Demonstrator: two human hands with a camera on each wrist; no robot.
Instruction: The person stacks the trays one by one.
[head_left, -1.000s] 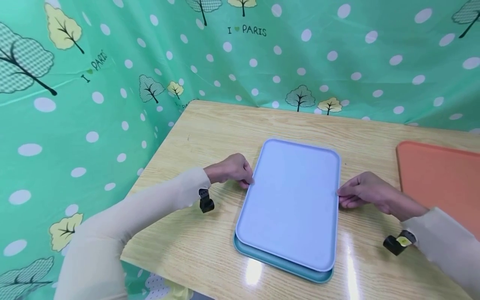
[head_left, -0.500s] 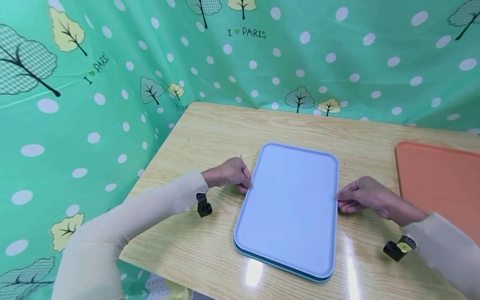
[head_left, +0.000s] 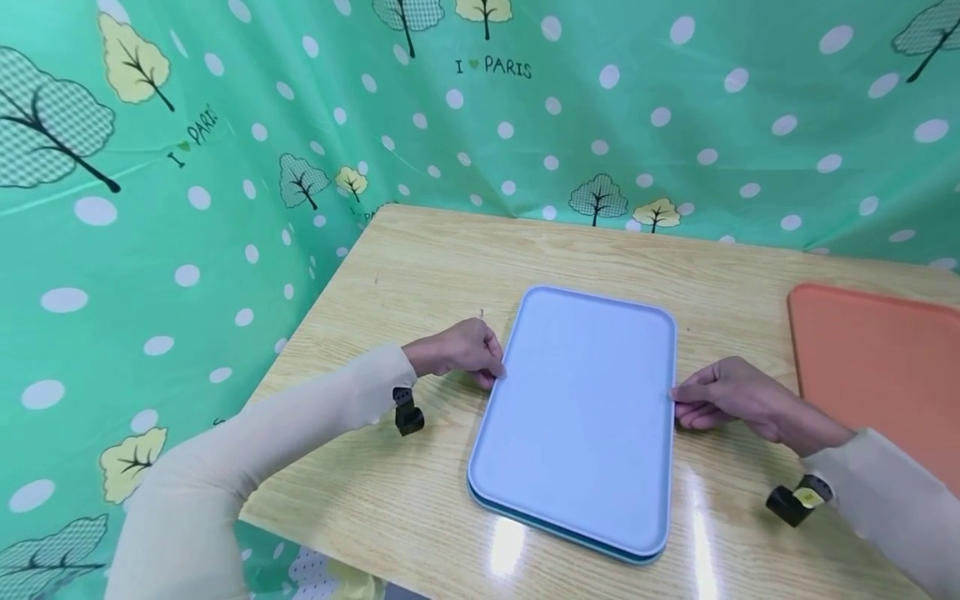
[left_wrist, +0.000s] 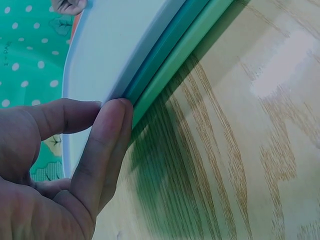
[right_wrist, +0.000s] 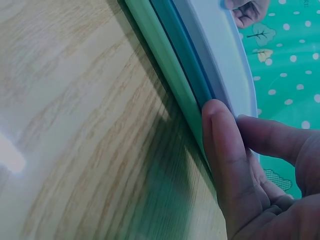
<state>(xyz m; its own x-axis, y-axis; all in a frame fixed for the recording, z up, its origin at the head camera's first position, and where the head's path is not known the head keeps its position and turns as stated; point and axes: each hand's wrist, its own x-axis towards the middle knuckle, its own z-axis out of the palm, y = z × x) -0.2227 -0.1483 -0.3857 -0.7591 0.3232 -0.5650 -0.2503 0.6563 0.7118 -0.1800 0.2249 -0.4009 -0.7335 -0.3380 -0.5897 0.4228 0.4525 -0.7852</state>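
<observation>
— Green dotted curtain (head_left: 645,100), wooden table (head_left: 442,250) before it: head view. Items held?
— Lilac tray (head_left: 577,417), one, topmost of a stack between my hands. My left hand (head_left: 465,346) pinches its left long edge; my right hand (head_left: 723,393), its right long edge.
— Room and direction?
— Tabletop on both sides and past the far end, up to the curtain. Orange tray (head_left: 870,375), beyond my right hand. Table's near edge, lower left. Long axis: away from me, far end slightly to the right; corners rounded.
— Left wrist view?
— Three parallel rims: lilac uppermost, teal tray (left_wrist: 165,45) beneath, green tray (left_wrist: 185,45) lowest. Thumb on the lilac rim, fingertip against the stacked edges; wood grain alongside.
— Right wrist view?
— Same order of rims. Thumb and forefinger nearly together across the lilac edge; shadow on the table beside them. Left fingers at the opposite edge.
</observation>
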